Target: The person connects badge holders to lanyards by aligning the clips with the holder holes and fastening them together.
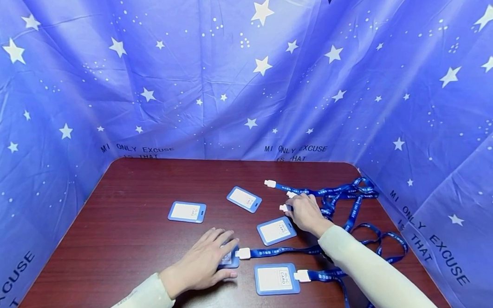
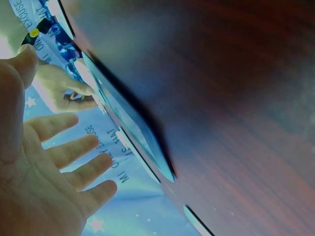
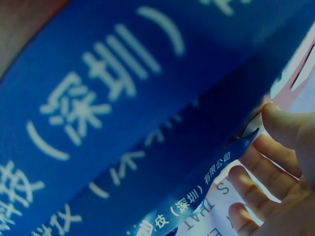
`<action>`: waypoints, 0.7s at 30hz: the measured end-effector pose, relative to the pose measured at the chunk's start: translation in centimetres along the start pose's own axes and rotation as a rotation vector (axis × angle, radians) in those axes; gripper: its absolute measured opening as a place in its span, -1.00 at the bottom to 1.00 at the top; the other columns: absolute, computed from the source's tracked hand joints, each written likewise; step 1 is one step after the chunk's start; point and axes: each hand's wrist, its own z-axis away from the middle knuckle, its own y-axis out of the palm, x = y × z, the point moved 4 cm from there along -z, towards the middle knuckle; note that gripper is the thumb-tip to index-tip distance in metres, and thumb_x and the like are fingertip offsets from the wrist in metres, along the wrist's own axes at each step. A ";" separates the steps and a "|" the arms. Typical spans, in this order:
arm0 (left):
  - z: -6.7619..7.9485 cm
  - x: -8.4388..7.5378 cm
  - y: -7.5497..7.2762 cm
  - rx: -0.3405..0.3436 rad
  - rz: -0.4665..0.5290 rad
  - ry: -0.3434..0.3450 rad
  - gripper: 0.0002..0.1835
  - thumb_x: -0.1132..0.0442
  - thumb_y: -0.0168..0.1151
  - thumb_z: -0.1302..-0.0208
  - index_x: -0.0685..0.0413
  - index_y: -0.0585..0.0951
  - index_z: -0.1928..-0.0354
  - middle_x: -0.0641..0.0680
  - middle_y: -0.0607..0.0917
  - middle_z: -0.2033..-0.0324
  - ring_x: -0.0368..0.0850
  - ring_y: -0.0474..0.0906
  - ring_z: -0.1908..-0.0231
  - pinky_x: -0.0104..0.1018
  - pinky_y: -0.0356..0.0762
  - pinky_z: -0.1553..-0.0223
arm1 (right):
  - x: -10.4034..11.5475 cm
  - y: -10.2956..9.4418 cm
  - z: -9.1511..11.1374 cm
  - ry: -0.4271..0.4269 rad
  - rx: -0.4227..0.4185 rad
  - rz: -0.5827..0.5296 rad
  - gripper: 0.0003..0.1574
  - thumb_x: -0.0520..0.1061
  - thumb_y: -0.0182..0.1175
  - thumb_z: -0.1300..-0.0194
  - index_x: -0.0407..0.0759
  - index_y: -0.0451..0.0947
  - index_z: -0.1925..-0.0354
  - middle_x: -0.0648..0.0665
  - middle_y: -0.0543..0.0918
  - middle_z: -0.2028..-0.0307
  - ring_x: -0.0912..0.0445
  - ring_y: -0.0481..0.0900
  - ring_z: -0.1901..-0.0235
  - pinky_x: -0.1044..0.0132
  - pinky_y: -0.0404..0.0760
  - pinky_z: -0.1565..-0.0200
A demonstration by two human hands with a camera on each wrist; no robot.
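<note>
Head view, near edge first: one blue badge holder (image 1: 266, 280), joined by a white clip (image 1: 302, 275) to a blue lanyard (image 1: 325, 275), lies on the dark red tabletop (image 1: 109, 254). Just beyond, the left hand (image 1: 202, 260), its fingers spread, partly covers a second badge holder (image 1: 228, 258), also clipped; whether they touch cannot be told. A third badge holder (image 1: 271, 231), loose, lies beside the right hand (image 1: 309, 213), whose fingers are at two more clips, one nearer (image 1: 283, 208) and one farther (image 1: 290, 194); whether they pinch either cannot be told. Farther back, two more loose holders, one on the right (image 1: 242, 198) and one on the left (image 1: 184, 211), make five: two clipped, three loose. A fifth clip (image 1: 270, 184) lies beyond the right hand; the overlapping straps (image 1: 353, 189) defy counting. Behind hangs a blue star-printed curtain (image 1: 208, 72).
</note>
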 end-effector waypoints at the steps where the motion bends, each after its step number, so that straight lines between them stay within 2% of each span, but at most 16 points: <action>1: 0.0 0.0 0.0 0.000 0.001 -0.001 -0.23 -0.28 0.22 -0.37 0.12 0.48 -0.41 0.22 0.48 -0.37 0.19 0.37 -0.37 0.17 0.18 -0.46 | 0.0 0.0 0.0 -0.001 -0.001 -0.002 -0.69 -0.09 0.46 -0.27 -0.19 0.76 0.05 -0.17 0.76 0.12 -0.09 0.58 0.16 0.01 0.39 0.09; 16: -0.3 0.1 0.3 -0.038 -0.027 0.019 -0.19 -0.31 0.21 -0.36 0.15 0.49 -0.40 0.20 0.50 -0.34 0.12 0.39 -0.34 0.16 0.23 -0.44 | -0.4 -0.2 0.6 -0.019 -0.061 -0.019 -0.79 -0.15 0.44 -0.28 -0.18 0.76 0.12 -0.16 0.78 0.16 -0.09 0.62 0.15 0.00 0.41 0.10; 21: -0.5 0.0 0.2 -0.028 -0.036 0.015 -0.19 -0.31 0.20 -0.36 0.15 0.47 -0.41 0.20 0.49 -0.35 0.11 0.38 -0.35 0.17 0.23 -0.44 | -0.6 -0.5 1.0 -0.015 -0.072 -0.040 -0.76 -0.16 0.44 -0.28 -0.19 0.76 0.08 -0.18 0.78 0.10 -0.11 0.63 0.06 0.01 0.40 0.08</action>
